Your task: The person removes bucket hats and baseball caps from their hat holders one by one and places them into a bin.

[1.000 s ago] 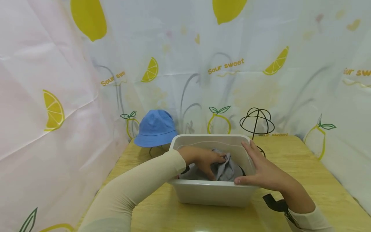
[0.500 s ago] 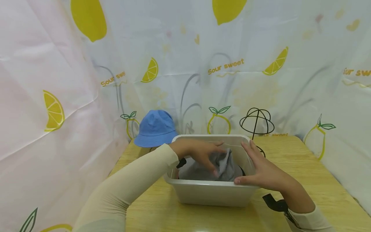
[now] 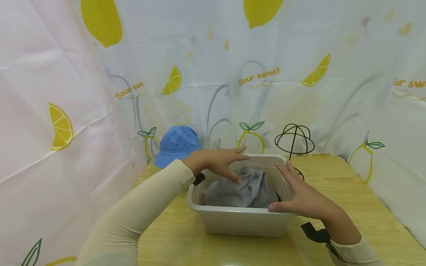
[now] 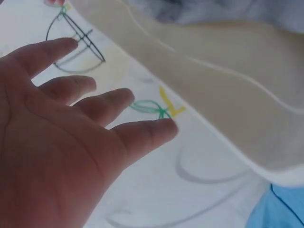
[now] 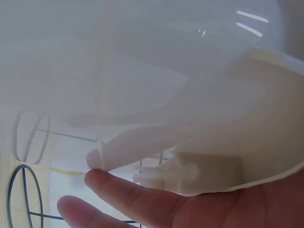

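Observation:
A white plastic bin (image 3: pixel 244 221) stands on the table, with crumpled grey fabric (image 3: pixel 247 190) heaped inside it. My left hand (image 3: pixel 217 162) is over the bin's back left part, fingers spread and holding nothing. In the left wrist view that palm (image 4: pixel 61 137) shows bare beside the bin's rim, and the grey fabric (image 4: pixel 237 12) appears at the top. My right hand (image 3: pixel 304 195) rests at the bin's right end, thumb on the front rim and fingers stretched along the side. Its straight fingers (image 5: pixel 128 192) lie against the bin's wall (image 5: pixel 199 114) in the right wrist view.
A blue bucket hat (image 3: pixel 178 144) is at the back left, partly covered by my left forearm. A black wire hat stand (image 3: pixel 293 142) is behind the bin at the right. A lemon-print curtain (image 3: pixel 213 85) surrounds the wooden table (image 3: pixel 346 188).
My left hand has let go of the grey fabric and risen back and left, above the bin. The fabric stays inside. The right hand has held its place.

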`<move>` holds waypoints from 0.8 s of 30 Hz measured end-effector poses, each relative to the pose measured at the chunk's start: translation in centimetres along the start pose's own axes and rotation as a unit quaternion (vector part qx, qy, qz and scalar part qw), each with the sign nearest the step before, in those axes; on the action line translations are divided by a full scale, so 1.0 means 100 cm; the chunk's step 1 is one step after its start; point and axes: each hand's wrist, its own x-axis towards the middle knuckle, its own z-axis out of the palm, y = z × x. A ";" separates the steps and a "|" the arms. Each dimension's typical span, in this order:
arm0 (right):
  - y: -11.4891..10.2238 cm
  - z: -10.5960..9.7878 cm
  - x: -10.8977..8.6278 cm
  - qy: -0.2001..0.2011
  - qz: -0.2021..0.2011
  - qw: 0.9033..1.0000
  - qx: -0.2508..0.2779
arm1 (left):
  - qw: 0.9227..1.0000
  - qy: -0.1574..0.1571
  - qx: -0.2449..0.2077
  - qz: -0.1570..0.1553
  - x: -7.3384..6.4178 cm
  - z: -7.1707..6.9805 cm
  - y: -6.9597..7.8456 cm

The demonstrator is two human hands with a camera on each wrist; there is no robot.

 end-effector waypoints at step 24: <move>0.001 0.000 0.000 0.000 -0.002 1.000 -0.004 | 0.990 0.106 -0.017 -0.093 -0.026 -0.020 -0.062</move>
